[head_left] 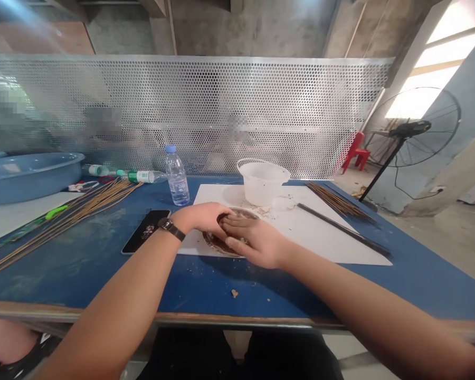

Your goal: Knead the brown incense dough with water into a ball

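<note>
My left hand (206, 217), with a dark watch (170, 227) on its wrist, reaches to the far left side of a shallow round dish (211, 245) holding brown, crumbly matter. Its thumb and fingers are apart, with the dark brown stuff showing between them; the fingertips are partly hidden. My right hand (259, 243) lies over the dish from the right, fingers stretched out across the brown matter and close to the left fingers. Behind the dish stands a translucent white bucket (263, 184). The dish rests on a white sheet (296, 232).
A water bottle (178, 177) and a phone (144, 232) stand and lie to the left. Thin brown sticks (75, 214) lie beyond, near a blue basin (31, 171). At right are a dark bar (340, 228) and more sticks (336, 201). A perforated metal screen (209, 105) rises behind.
</note>
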{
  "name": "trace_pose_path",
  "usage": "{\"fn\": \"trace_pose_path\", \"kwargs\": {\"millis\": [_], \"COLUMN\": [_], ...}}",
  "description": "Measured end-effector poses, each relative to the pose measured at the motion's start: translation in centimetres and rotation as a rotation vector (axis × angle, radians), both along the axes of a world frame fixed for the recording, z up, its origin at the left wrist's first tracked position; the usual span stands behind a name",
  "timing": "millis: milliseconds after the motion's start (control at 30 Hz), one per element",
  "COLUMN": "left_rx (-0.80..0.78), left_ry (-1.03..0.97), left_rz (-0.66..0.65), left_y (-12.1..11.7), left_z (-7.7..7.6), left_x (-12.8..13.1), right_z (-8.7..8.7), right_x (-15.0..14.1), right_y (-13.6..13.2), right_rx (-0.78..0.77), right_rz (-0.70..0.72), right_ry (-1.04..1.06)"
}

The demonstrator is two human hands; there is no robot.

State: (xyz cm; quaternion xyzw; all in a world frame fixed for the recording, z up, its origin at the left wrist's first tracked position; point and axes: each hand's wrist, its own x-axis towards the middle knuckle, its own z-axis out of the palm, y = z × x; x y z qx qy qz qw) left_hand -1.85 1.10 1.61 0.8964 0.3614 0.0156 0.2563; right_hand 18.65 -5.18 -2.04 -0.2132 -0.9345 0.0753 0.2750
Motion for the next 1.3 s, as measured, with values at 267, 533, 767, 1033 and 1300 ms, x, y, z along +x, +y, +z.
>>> {"fn": "trace_pose_path", "kwargs": {"millis": [267, 533, 767, 1033, 1300], "left_rx": [0.108, 0.030, 0.030, 0.085, -0.006], "left_ry": [-0.044, -0.161, -0.131, -0.191, 0.002], "left_rz": [0.079, 0.068, 0.058, 0.076, -0.001], "left_y": [0.2, -0.3, -1.6, -1.6, -1.1], "left_z": [-1.0, -0.2, 1.2, 0.4, 0.6], "left_x": [0.2, 0.0, -0.1, 0.9, 0.2], "right_z": [-0.5, -1.4, -1.0, 0.1, -0.7], "right_x": [1.6, 1.4, 0.9, 0.8, 0.9], "right_y": [2.6, 2.1, 1.4, 1.0, 1.1], "right_rx": [-0.169, 0.011, 0.069, -0.074, -0.175], "right_rz": [-0.142, -0.199, 0.047, 0.133, -0.033], "right_ry": [0.030, 0.361, 0.332, 0.148, -0.137]}}
